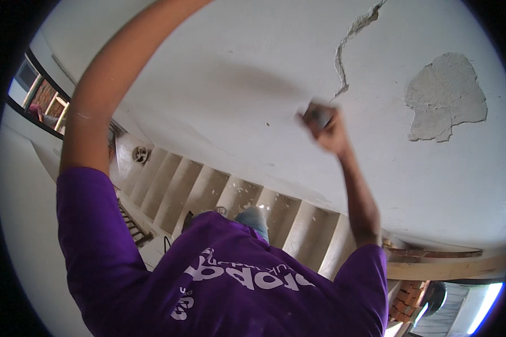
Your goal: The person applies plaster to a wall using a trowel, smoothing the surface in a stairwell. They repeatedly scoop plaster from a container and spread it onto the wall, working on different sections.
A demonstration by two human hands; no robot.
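My right hand [334,135] is raised in front of the white wall [275,67], fingers wrapped round a small dark, flat-faced tool [320,115], blurred by motion; its exact kind is unclear. Just above it runs a jagged crack [344,62] with crumbled edges. Farther right on the wall is a rough patch of exposed plaster [444,98]. My left forearm [115,73] rises out through the top edge, and the hand at its end is out of view.
Concrete stairs [202,191] with white flakes descend along the wall's foot, with a small round object [140,154] at the left. A railing [129,222] borders them. A window [45,98] is at upper left; a wooden plank [444,269] and stacked bricks [410,306] are at lower right.
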